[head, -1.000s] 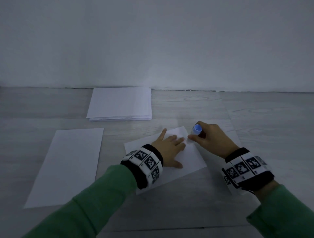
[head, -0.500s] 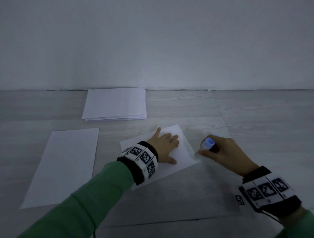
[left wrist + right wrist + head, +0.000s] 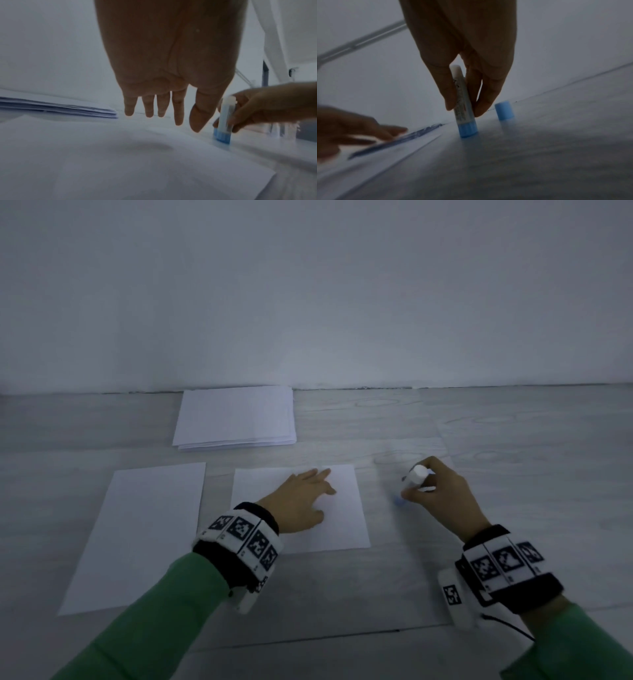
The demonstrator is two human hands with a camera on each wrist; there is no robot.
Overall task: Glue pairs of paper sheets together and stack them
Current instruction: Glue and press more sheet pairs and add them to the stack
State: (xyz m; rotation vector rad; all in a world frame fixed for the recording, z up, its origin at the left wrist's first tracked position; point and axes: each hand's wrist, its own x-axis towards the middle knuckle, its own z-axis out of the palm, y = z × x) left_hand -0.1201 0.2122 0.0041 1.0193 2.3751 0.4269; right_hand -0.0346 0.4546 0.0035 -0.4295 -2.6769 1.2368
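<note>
The left hand (image 3: 301, 501) lies flat, fingers spread, on the middle sheet (image 3: 346, 515) on the table (image 3: 513, 474). Right of that sheet, the right hand (image 3: 440, 494) pinches the uncapped glue stick (image 3: 464, 105), upright, its blue base touching the table. The blue cap (image 3: 504, 111) stands just beyond it. Left of the middle sheet lies a second sheet (image 3: 144, 529); behind it sits the paper stack (image 3: 236, 416).
</note>
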